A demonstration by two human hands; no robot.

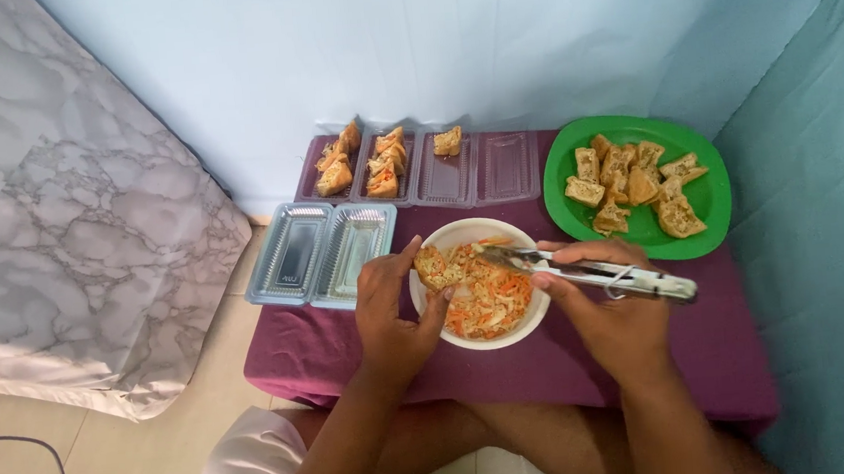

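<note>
Observed from the head view: the left hand holds a fried tofu piece over the near-left rim of the white bowl, fingers closed around it with the thumb along its side. The right hand is clenched on metal tongs, whose tips lie over the shredded vegetable filling in the bowl; whether the tips pinch any shreds cannot be told. Judged step: stuffing the piece, with filling being taken up or pressed in. The next move appears to call for a small pinch of filling carried to the opening in the piece, the left hand keeping it steady above the bowl so that strays drop back inside. Two empty clear trays lie just left of the bowl; trays with stuffed pieces sit behind on the purple cloth; a green plate of plain pieces lies to the right
</note>
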